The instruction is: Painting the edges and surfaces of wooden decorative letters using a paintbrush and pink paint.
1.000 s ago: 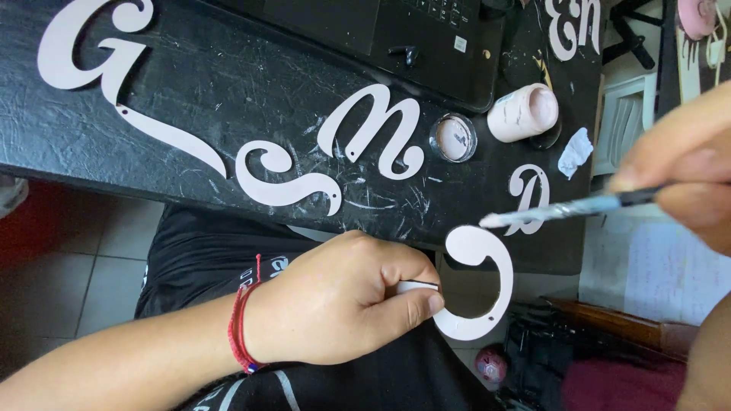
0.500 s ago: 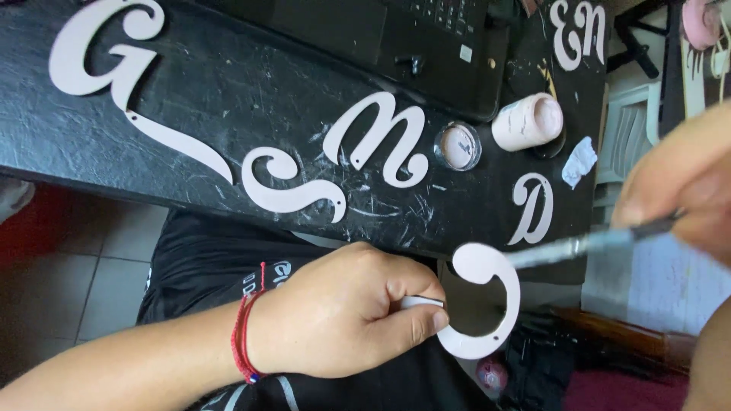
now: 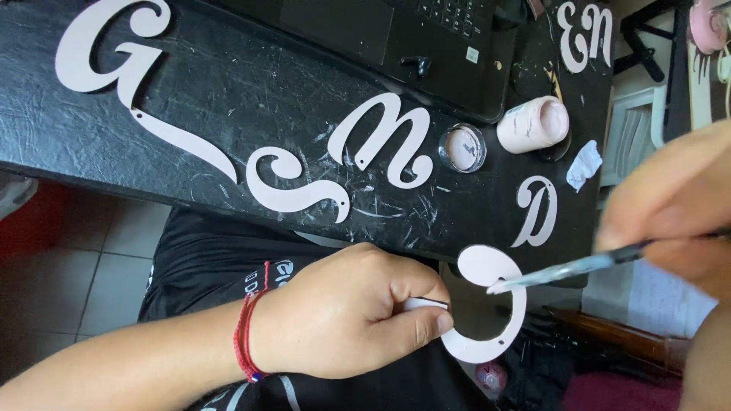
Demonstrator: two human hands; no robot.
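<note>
Pale pink and flat, the curly cut-out letter I am working on is hanging just off the near edge of the black, paint-scuffed surface, over my lap. I am pinching one end of it with my left hand, thumb and forefinger closed on the thin tail, so the rest of the curl is sticking out to the right, unsupported. My right hand is clamped around a thin silver-handled paintbrush, and its tip is touching the upper loop of the letter.

I am judging the piece to be light and stiff, like thin board or wood, and likely to flex or snap at the narrow parts if I am pressing hard with the brush. Fresh paint could be making the face slippery, so I am keeping my grip on the edge and the bare end.

Farther away on the surface, other pale pink cut-out letters are lying flat and well apart. A small round glass jar of pink paint and a pink plastic bottle lying on its side are sitting beside each other, near a black laptop.
</note>
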